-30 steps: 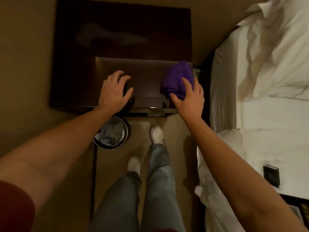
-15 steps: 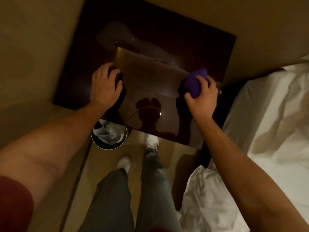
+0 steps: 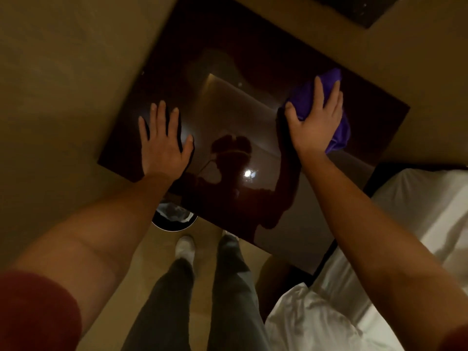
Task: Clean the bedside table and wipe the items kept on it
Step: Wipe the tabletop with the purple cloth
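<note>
Two hands are on the dark glossy surface (image 3: 228, 110): the left hand (image 3: 162, 145) lies flat, fingers spread and empty, the right hand (image 3: 315, 120) presses a purple cloth (image 3: 340, 133) near the far-right edge, where a hard push could, I judge, drag it off.

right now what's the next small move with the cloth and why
Probably sweep the purple cloth toward the near edge across the bedside table. The right hand presses it flat at the far right side, the left hand rests flat on the left, and the glossy middle lies bare.
</note>
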A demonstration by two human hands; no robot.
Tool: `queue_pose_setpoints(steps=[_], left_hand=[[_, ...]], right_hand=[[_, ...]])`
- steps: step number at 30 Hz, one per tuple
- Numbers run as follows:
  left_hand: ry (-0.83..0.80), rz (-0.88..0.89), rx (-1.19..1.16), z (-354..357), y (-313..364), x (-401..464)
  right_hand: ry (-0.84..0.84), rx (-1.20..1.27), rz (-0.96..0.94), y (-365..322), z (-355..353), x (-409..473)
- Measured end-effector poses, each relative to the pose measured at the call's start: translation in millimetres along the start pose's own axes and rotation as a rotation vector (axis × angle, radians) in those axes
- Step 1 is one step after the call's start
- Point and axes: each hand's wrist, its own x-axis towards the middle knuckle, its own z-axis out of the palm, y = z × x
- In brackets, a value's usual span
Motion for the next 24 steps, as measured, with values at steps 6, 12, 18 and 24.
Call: queue_pose_setpoints(steps=[6, 12, 18, 24], left_hand=[[0.019, -0.007, 0.000, 4, -5, 1], [0.060, -0.005, -0.047, 5, -8, 2], [0.058, 0.001, -0.055, 7, -6, -1], [0.033, 0.002, -0.026, 4, -4, 3]], right_hand=[[-0.015, -0.074, -0.187, -62, 41, -6], [-0.089, -0.134, -0.378, -36, 53, -113], [-0.074, -0.209, -0.336, 21, 33, -124], [0.066, -0.202, -0.125, -20, 40, -20]])
